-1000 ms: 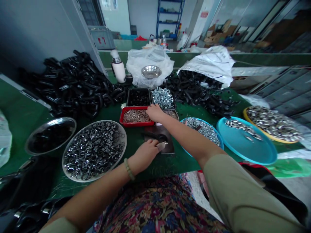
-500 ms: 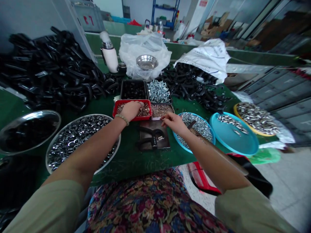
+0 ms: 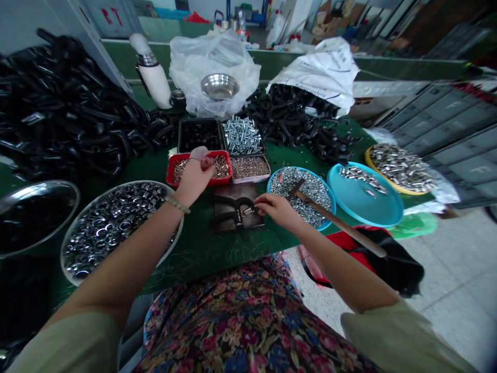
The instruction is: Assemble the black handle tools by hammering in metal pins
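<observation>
Left hand (image 3: 193, 181) sits over the red tray (image 3: 228, 168) of small metal pins (image 3: 219, 166), its fingers curled and thumb and fingertips pressed together at the tray's near side. Whether they pinch a pin is too small to tell. Right hand (image 3: 277, 210) is out on the table, fingers extended and tips together at the jaw end of a black spring clamp (image 3: 232, 204), just beside a small coil spring (image 3: 247, 210). Contact with the spring can't be confirmed, and no grip is clear. The clamp lies on a dark metal plate (image 3: 236, 223) on the green table (image 3: 205, 259), between both hands.

Wooden-handled hammer (image 3: 334, 217) lies beside the right forearm, its head over a blue plate (image 3: 332, 207) of screws and its handle running past the table edge. Behind the red tray are a tray of paler small parts (image 3: 250, 168), a tray of bolts (image 3: 241, 135) and a black tray of dark pieces (image 3: 200, 134). Left of the hands is a round steel tray (image 3: 116, 225) of rings; heaps of black clamps (image 3: 58, 109) lie beyond it.
</observation>
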`<state>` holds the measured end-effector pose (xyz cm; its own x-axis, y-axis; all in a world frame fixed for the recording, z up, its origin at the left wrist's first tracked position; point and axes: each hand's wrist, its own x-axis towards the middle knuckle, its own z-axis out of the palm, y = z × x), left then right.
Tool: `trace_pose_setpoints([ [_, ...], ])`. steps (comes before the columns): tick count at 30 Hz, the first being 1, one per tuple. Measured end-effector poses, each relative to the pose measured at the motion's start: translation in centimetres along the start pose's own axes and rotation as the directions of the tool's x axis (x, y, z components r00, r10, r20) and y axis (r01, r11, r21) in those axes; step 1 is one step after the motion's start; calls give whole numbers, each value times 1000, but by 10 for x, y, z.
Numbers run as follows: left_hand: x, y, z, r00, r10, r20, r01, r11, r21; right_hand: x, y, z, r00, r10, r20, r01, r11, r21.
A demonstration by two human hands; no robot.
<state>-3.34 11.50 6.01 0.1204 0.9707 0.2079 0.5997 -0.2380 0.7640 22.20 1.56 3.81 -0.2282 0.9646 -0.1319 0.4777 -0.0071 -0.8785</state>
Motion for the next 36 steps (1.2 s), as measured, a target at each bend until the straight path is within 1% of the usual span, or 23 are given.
trace_pose_setpoints([
  [2,-22,8,9,999,-7,48,13,991,-136,1,0,1,999,49,-2,-49,998,-30],
  [4,-44,13,19,992,-6,129,35,973,-226,3,-1,2,999,50,-15,-51,990,-131],
  [7,-68,16,31,969,7,247,57,966,-251,4,-3,6,1000,-8,-13,3,936,-352],
  [9,-77,15,37,956,14,291,60,968,-243,3,-5,11,998,-58,-4,47,835,-549],
  [11,-80,12,43,951,28,307,49,970,-240,1,-7,18,994,-101,43,100,677,-729],
  [13,-80,8,48,952,43,304,29,973,-228,-1,-7,23,985,-122,121,168,540,-825],
  [14,-79,7,51,952,49,301,18,976,-216,-2,-6,24,978,-134,161,207,500,-841],
  [15,-79,6,52,952,53,301,10,979,-204,-4,-5,23,969,-156,190,242,480,-843],
  [16,-78,5,53,952,56,301,4,981,-195,-6,-3,19,962,-186,198,264,473,-840],
  [17,-78,6,54,951,63,302,-6,983,-186,-9,-1,13,958,-221,180,267,473,-839],
  [18,-78,7,53,950,74,302,-23,985,-170,-12,2,3,958,-252,134,243,475,-846],
  [19,-78,9,52,948,92,303,-51,989,-142,-16,6,-9,962,-268,61,187,475,-860],
  [20,-79,12,51,946,112,304,-86,992,-97,-20,11,-22,965,-262,-29,101,470,-877],
  [22,-79,21,47,938,150,314,-167,986,27,-29,24,-51,962,-185,-199,-102,434,-895],
  [23,-80,25,45,930,167,327,-206,975,88,-33,31,-65,958,-131,-257,-185,404,-896],
  [24,-80,29,44,922,180,343,-239,961,140,-36,38,-76,953,-78,-291,-243,373,-895],
  [26,-80,34,43,900,197,388,-296,931,213,-39,49,-90,958,-6,-286,-267,334,-904],
  [28,-81,32,42,872,215,439,-352,900,257,-42,53,-91,970,13,-243,-234,332,-914],
  [30,-84,25,42,848,248,468,-406,872,273,-44,48,-82,970,1,-241,-224,375,-899],
  [31,-86,21,41,839,274,470,-435,857,275,-46,41,-74,968,-10,-253,-224,429,-875],
  [33,-92,15,38,836,318,447,-474,828,298,-49,22,-57,974,-27,-225,-165,599,-783],
  [34,-95,13,35,837,326,439,-483,816,316,-50,12,-47,981,-35,-190,-120,663,-739],
  [36,-103,13,29,848,323,420,-483,795,366,-50,-10,-29,995,-58,-77,-4,774,-634],
])
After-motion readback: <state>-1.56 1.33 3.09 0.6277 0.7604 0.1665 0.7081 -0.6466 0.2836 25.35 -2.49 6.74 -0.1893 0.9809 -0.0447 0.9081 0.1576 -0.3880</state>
